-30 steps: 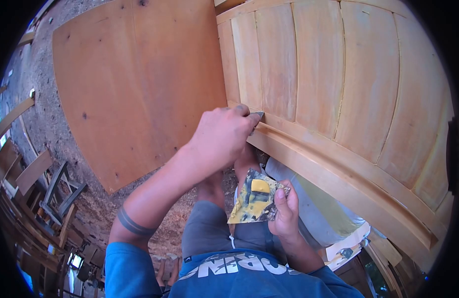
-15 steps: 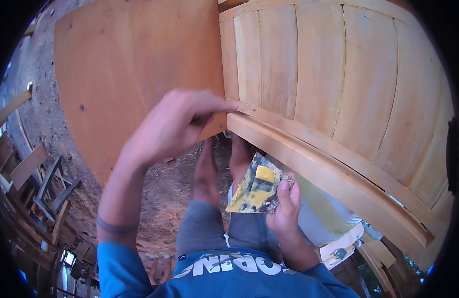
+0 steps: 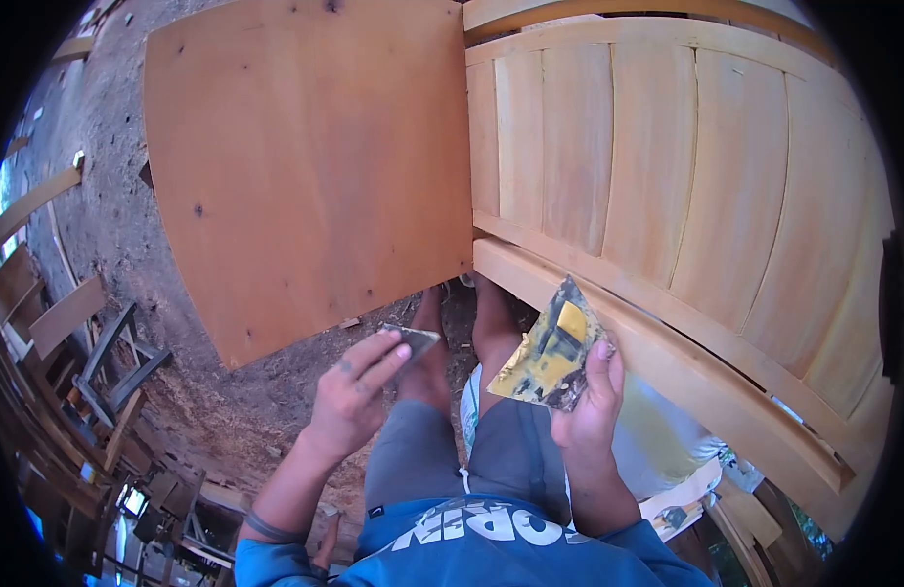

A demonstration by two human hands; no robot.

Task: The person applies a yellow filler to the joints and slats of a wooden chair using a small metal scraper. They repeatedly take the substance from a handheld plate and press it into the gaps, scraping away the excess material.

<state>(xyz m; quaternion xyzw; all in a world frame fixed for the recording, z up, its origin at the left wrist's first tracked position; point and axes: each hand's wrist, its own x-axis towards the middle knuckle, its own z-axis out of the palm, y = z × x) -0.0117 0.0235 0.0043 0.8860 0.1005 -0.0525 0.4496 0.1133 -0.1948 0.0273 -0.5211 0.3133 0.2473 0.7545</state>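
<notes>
My left hand (image 3: 352, 391) is closed on a small, flat, dark scraper (image 3: 416, 339), held above my lap. Its back faces up, and its thumb is hidden. My right hand (image 3: 591, 401) grips a roughly triangular putty board (image 3: 547, 364) by its right edge, thumb on top. Yellow putty (image 3: 572, 318) sits in a lump near the upper corner, with more smeared among grey and black stains. Beyond my hands, a smooth brown wooden panel (image 3: 315, 176) meets a pale slatted wooden panel (image 3: 652, 157) at the right. Both hands are apart from the panels.
A thick wooden rail (image 3: 657, 347) runs along the near side of the slatted panel, close to my right hand. My legs stand on bare dirt ground (image 3: 246, 421). Wooden pieces and a small dark frame (image 3: 119, 362) clutter the left side.
My left hand has drawn back from beside the corner where the panels meet, down toward my lap, and the scraper now shows. The putty board has shifted slightly right and up in view.
</notes>
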